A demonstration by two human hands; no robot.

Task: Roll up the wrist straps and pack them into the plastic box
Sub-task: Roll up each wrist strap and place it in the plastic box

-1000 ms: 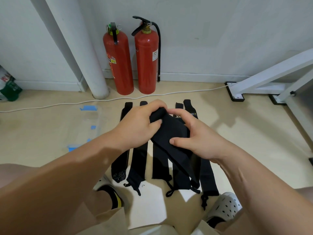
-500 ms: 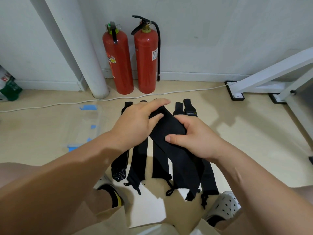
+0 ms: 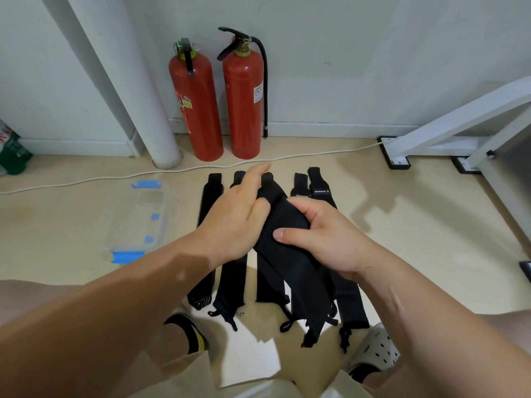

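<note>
A green packet point(image 3: 13, 152) is cut off by the left edge of the view, too little of it showing to say what it is. A white pipe point(image 3: 135, 96) runs down to the floor point(image 3: 416, 231), and a white cable point(image 3: 86, 180) trails past its foot. The clear plastic box point(image 3: 138, 219) lies on the floor left of the straps. Its walls are hard to make out against the floor, and mainly the blue pieces at its ends and side mark it. Two red fire extinguishers point(image 3: 198, 110) stand side by side against the wall.

Five black wrist straps point(image 3: 230, 282) lie flat in a row on the floor, their middles hidden by the arms. The left hand point(image 3: 238, 222) holds the far end of a sixth, the held wrist strap point(image 3: 290, 254), with its thumb against the cloth and its index finger stretched straight. Its other fingers are hidden. The right hand point(image 3: 324, 239) grips the same strap lower down, thumb on top and fingers curled round the edge. The strap's near end hangs loose above the row, its tail frayed.

A white sheet of paper point(image 3: 253, 360) lies partly under the near ends. A white perforated shoe point(image 3: 376, 349) shows by the right forearm. A white metal frame point(image 3: 459, 122) runs off the right edge.
</note>
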